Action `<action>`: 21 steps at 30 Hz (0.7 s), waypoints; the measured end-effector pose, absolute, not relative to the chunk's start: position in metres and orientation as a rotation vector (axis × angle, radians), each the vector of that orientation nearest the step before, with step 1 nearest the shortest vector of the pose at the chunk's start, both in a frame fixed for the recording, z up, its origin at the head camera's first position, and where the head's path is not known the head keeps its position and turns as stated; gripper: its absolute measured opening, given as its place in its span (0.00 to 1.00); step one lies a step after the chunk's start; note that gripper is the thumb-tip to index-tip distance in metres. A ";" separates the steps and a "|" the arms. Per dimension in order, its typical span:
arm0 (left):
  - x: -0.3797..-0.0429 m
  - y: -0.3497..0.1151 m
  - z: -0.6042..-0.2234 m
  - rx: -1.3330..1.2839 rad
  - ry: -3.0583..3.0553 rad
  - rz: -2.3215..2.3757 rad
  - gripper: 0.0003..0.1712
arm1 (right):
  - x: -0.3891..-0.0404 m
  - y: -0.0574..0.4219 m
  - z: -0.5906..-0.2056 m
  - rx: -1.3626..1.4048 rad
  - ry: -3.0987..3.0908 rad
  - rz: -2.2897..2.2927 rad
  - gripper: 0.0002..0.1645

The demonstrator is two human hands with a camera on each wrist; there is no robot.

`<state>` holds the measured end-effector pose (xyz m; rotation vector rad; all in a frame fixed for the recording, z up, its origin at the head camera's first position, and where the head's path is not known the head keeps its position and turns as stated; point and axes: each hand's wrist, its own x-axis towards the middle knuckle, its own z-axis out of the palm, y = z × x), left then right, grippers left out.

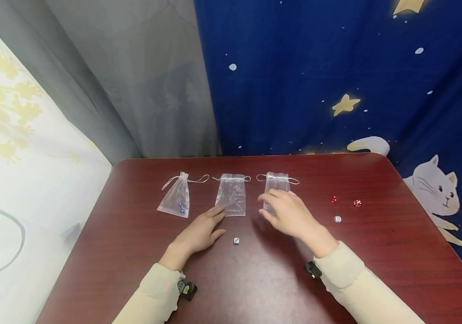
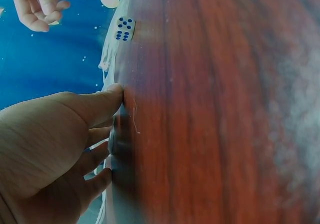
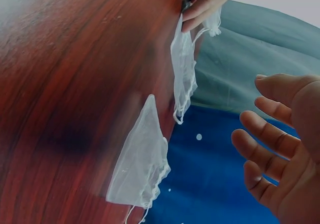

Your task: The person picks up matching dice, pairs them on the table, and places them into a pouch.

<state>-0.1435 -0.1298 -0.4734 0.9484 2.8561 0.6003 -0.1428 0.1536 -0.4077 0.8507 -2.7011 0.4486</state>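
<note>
My left hand rests on the table, its fingertips at the lower left corner of the middle sheer drawstring bag. Fingers look relaxed, the thumb apart from them. A white die lies right of that thumb; the left wrist view shows a white die with dark pips. Above the right sheer bag hovers my right hand, hiding its lower part. In the right wrist view that hand has loosely bent fingers, holds nothing and is apart from the bag.
A third bag at the left, drawn in at its neck, contains blue dice. To the right lie two red dice and a white die. Behind the table hang grey and blue curtains.
</note>
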 end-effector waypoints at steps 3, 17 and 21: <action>-0.143 -0.130 -0.473 0.942 2.859 0.601 0.29 | -0.143 0.157 -0.409 0.835 -2.714 0.448 0.18; -0.143 -0.129 -0.471 0.954 2.853 0.613 0.30 | -0.141 0.177 -0.421 0.772 -2.741 0.415 0.21; -0.142 -0.129 -0.470 0.951 2.853 0.617 0.30 | -0.140 0.184 -0.425 0.754 -2.753 0.408 0.21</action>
